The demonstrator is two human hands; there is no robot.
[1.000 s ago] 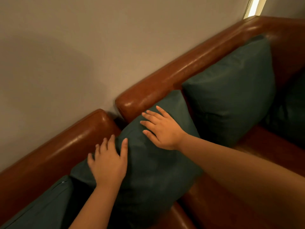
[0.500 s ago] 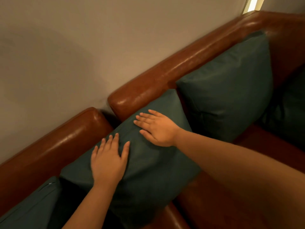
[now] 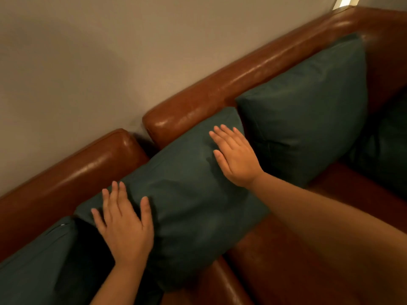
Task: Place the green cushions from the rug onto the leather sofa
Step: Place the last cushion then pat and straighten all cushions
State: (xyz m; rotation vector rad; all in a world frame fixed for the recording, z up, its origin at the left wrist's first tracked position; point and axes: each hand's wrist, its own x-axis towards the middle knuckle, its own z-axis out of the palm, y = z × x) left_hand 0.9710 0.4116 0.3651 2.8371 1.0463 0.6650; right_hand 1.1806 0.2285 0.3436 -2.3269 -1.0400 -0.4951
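both palms lie flat, fingers spread, gripping nothing: left hand (image 3: 124,227) and right hand (image 3: 235,156) press the middle cushion (image 3: 187,194) against the sofa (image 3: 209,93) backrest, i judge to seat it. i count four green cushions, all on the sofa.

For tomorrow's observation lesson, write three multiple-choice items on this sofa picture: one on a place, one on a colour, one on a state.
1. Where does the middle cushion lie?
A. on a rug
B. against the sofa back
C. on a chair

2. What colour are the cushions?
A. dark green
B. red
C. white

3. How are the two hands?
A. clenched in fists
B. flat, fingers spread, on the cushion
C. off the cushion

Answers:
1 B, it leans on the brown leather back.
2 A, the right cushion and left cushion match it.
3 B, the left hand and right hand both press palm down.
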